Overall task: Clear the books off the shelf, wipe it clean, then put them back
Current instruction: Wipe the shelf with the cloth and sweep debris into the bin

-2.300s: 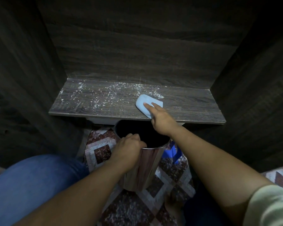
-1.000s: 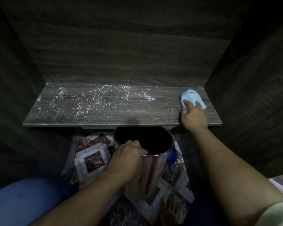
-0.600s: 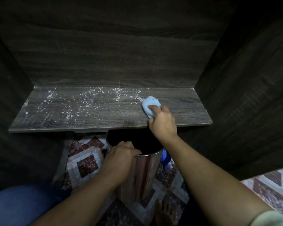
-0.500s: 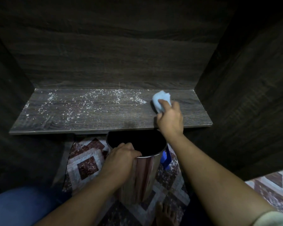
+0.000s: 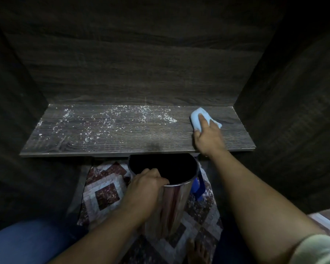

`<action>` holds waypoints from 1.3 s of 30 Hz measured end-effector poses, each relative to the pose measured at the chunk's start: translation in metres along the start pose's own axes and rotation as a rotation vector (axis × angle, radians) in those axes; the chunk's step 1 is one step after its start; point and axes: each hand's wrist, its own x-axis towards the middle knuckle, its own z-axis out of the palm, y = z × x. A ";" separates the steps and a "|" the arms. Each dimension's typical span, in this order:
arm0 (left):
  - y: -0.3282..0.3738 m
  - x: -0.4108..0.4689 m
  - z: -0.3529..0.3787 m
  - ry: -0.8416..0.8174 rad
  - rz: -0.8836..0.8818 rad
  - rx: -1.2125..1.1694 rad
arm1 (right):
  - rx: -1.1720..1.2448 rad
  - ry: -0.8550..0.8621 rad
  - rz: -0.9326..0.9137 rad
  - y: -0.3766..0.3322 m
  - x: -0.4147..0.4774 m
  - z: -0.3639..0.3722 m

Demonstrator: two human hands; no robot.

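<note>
The dark wooden shelf (image 5: 133, 138) holds no books and is strewn with white crumbs (image 5: 111, 121) over its left and middle parts. At the shelf's far right, near the back corner, my right hand (image 5: 208, 138) presses a light blue cloth (image 5: 197, 117) flat on the wood with its fingers laid over it. My left hand (image 5: 145, 185) grips the near rim of a shiny metal bin (image 5: 171, 199), held just under the shelf's front edge. No books are in view.
Dark wooden side walls (image 5: 293, 111) and a back panel (image 5: 141, 69) box the shelf in. Below lies a patterned tiled floor (image 5: 107, 195). A blue object (image 5: 198, 187) peeks out behind the bin. My knee in blue jeans (image 5: 23, 242) is at lower left.
My right hand slid the cloth from mid-shelf to the right end, back to the middle, then right again to the back corner. The left hand kept its hold on the bin.
</note>
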 end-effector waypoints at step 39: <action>-0.021 -0.011 0.006 0.027 -0.021 0.000 | 0.094 0.135 -0.050 -0.037 -0.004 0.010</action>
